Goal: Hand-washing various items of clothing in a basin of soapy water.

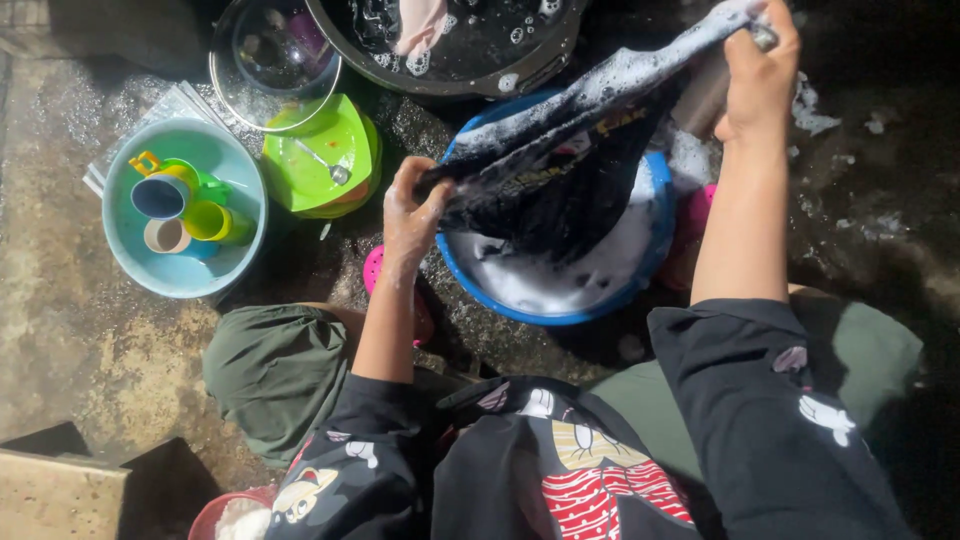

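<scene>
Looking down from the head camera, we see our two bare hands stretching a dark, soapy, wet cloth garment above a round blue plastic basin that holds white suds. The basin sits on a wet, dark concrete floor, just in front of our knees.

Our left hand is clenched around the lower end of the garment, just beside the basin's near-left rim. Our right hand is raised and grasps the upper end of the garment, past the basin's far-right rim, so the cloth runs taut and slanted between the two hands, its middle sagging into the foam.

At the far side of the basin stands a large dark round tub of soapy water with a pale pink cloth hanging in it. To the left of that tub is a clear glass bowl, and just in front of it a stack of bright green plastic plates with a metal spoon lying on top. Further left, a light blue plastic bowl holds several plastic cups in blue, yellow, green and beige.

A pink plastic sandal shows below the left hand. We wear a black patterned long-sleeved top and green trousers.
</scene>
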